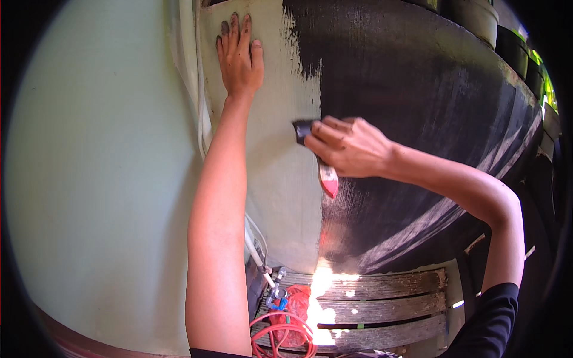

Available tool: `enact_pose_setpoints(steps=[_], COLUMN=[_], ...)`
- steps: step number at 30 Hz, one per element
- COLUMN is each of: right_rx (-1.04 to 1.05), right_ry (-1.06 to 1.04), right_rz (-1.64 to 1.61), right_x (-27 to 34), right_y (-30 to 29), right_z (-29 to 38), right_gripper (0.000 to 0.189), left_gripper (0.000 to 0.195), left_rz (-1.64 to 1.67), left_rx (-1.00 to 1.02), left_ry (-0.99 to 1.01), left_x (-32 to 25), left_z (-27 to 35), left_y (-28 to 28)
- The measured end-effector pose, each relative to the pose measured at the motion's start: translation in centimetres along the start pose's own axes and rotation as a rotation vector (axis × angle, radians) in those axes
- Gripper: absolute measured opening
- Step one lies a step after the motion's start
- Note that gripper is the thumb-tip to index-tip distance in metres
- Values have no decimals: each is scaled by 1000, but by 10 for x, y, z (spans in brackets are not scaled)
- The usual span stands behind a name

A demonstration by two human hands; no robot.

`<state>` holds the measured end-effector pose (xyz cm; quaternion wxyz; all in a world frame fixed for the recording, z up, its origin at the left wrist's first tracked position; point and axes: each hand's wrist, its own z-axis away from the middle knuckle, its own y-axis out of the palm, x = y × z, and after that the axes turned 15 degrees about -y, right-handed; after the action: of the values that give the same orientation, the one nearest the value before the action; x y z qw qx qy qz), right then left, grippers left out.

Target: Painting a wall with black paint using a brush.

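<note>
My left hand (241, 58) lies flat, fingers spread, on the upper part of a pale green wall (273, 179), with dark smudges on its fingertips. To its lower right, my right hand (351, 145) grips a paintbrush (329, 181) whose handle is pale with a red tip pointing down. The dark bristle end reaches left over the pale wall; whether it touches the surface I cannot tell. Right of a ragged vertical edge, the wall carries black paint (385, 98), streaked and thinner lower down.
Pipes (193, 67) run down the wall on the left. Below are a slatted wooden bench (385, 308), a coiled red hose (309, 333), a red plastic bag (295, 297) and a water meter with a blue-handled valve (280, 294). Plant pots (474, 20) line the upper right ledge.
</note>
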<state>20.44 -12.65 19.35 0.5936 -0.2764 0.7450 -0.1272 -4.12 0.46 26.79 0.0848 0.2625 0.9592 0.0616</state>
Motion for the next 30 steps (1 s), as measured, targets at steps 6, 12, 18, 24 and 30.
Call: enact_pose_setpoints(steps=[6,12,18,24,30], right_rx=[-299,-5,-138,-53,72], right_ry=[79,-52,27,14,-10], right_rz=[460,275,252,423,117], right_x=[-89,-22,-40,-51,12], right_y=[-43,19,-27,11,26], right_z=[-33,8,-25,-10,6], right_gripper=[29,22,30,25,24], left_gripper=[53,52,50,49,49], left_rz=[31,10,3,12,10], left_rx=[4,3,1,-32,-45], left_ry=[-13,2,6,34,31], left_x=[-4,1,2,-5,3], left_z=[2,2,1,1,1], left_y=[0,2,1,0,4])
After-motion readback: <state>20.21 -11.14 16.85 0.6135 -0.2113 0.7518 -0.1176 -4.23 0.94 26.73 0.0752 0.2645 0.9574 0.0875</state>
